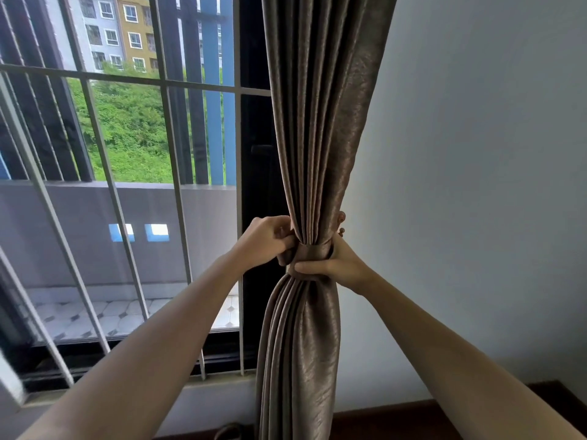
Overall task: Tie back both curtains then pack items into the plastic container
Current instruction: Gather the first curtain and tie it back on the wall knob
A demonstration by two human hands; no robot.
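The brown curtain [320,122] hangs at the right edge of the window, gathered into a narrow waist about halfway down its visible length, where a tie-back band [316,250] of the same fabric wraps around it. The left hand [266,238] comes in from the curtain's left, its fingers clenched on the bunched folds at the band's left end; whether they also pinch the band itself cannot be told. The right hand [341,265] grasps the curtain from its right, thumb lying across the front just under the band, the other fingers wrapped behind the fabric and hidden. Just above that hand, at the curtain's right edge, two small round knobs [341,230] stick out. Left of the curtain stands the dark window frame [254,185], then pale window bars [173,147]. Right of the curtain is a plain light wall [476,154], with a dark wooden surface [397,417] low beside the curtain's foot.
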